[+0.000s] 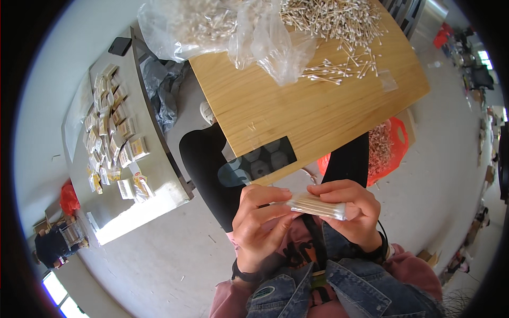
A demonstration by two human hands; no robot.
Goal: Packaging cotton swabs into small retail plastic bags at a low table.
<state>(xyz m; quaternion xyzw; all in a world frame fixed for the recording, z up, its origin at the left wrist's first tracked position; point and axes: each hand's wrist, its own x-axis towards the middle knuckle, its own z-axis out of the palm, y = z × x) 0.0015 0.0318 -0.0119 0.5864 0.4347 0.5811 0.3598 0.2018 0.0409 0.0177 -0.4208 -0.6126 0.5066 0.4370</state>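
Observation:
A small clear packet of cotton swabs (317,206) is held level in front of my chest, the swabs lying side by side inside. My left hand (258,220) pinches the packet's left end between thumb and fingers. Around its right part my right hand (352,209) is closed, thumb on top and fingers partly hidden beneath. Beyond my hands stands a wooden table (318,114). A heap of loose cotton swabs (334,24) covers its far part, with several stray ones spread toward the middle. Beside the heap lies a clear plastic bag (185,29) of swabs.
A dark, flat rectangular thing (265,159) lies at the table's near left corner. On the metal table (164,169) at left are many filled packets (108,130) and a black phone (120,46). A red bag (398,143) of swabs stands on the floor, right of my legs.

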